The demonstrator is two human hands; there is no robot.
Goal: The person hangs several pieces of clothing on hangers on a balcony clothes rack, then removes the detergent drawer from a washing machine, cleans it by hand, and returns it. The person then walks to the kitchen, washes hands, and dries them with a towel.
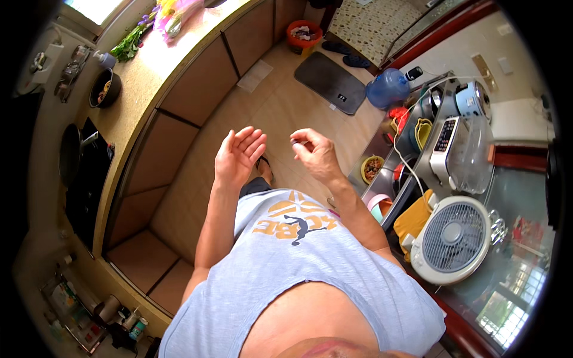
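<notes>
My left hand (pixel 240 151) is raised in front of my body, palm up, fingers slightly apart, with nothing on it. Across from it, my right hand (pixel 317 154) is held with thumb and forefinger curled towards each other. A small dark spot (pixel 294 141) shows between those fingertips; whether it is a held object or shadow is unclear. Neither hand touches a surface. Below them are the tiled floor (pixel 215 147) and my foot in a dark sandal (pixel 264 169).
Left runs a counter (pixel 147 67) with a black bowl (pixel 105 87), wok (pixel 70 154) and flowers (pixel 174 18). Right are a metal rack (pixel 376 138), food bowl (pixel 372 169), blue water bottle (pixel 388 88) and fan (pixel 452 237). Ahead lie a dark mat (pixel 331 83) and red bin (pixel 304 42).
</notes>
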